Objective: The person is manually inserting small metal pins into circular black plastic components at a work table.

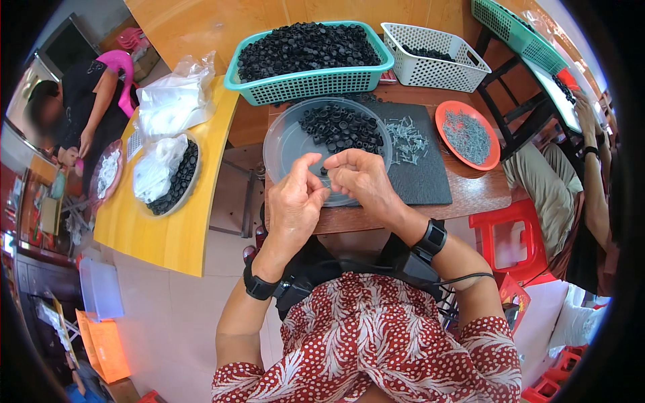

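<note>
Over the near side of a round clear plastic tub (pixel 282 144), my two hands are close together. The fingers of my left hand (pixel 295 201) are curled, with thumb and index close; what they hold, if anything, is hidden. My right hand (pixel 363 181) is closed in a pinch, and a small dark bit (pixel 324 172) shows at its fingertips. A heap of small black plastic caps (pixel 339 127) fills the far right of the tub. Beside it, loose metal screws (pixel 406 140) lie scattered on a dark grey mat (pixel 420 185).
An orange plate (pixel 496 144) of screws stands at the right. Behind are a green basket (pixel 306 86) heaped with black parts and a white basket (pixel 437 72). On the yellow table (pixel 171 245) sit plastic bags and a bowl. Other people sit left and right, near a red stool (pixel 531 235).
</note>
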